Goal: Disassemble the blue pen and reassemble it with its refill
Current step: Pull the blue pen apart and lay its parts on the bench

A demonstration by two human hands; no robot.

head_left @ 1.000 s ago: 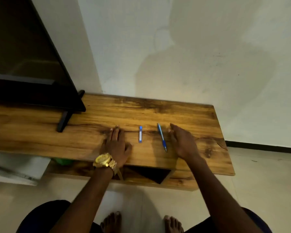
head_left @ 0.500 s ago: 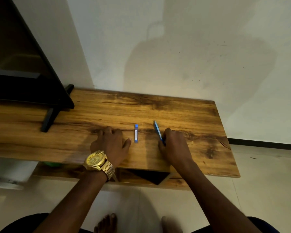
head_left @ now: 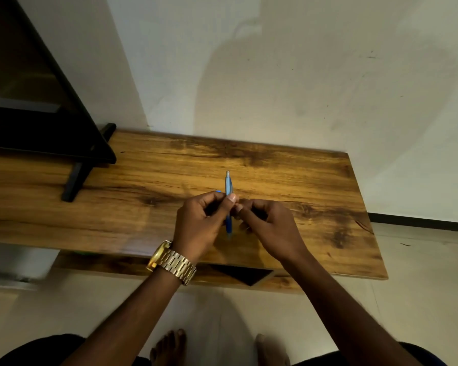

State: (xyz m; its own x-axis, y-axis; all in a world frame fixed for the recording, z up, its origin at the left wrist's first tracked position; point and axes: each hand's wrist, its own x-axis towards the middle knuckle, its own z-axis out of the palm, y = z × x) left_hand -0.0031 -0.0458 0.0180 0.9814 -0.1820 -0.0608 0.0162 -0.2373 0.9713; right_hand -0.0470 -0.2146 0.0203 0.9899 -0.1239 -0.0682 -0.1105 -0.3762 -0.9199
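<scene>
The blue pen is held upright above the wooden table, its pale push-button end pointing away from me and its tip toward me. My left hand, with a gold watch on the wrist, pinches the pen's middle between thumb and fingers. My right hand meets it from the right, fingertips on the barrel just below the left thumb. A small blue piece peeks out on the table behind my left hand; most of it is hidden.
A black TV on a black foot stands on the table's left part. The wall rises just behind the table. My bare feet are on the pale floor below the table's front edge.
My right hand has lifted the pen off the table. My left hand has left the table and joined it on the pen. The pen now stands upright between both hands.
</scene>
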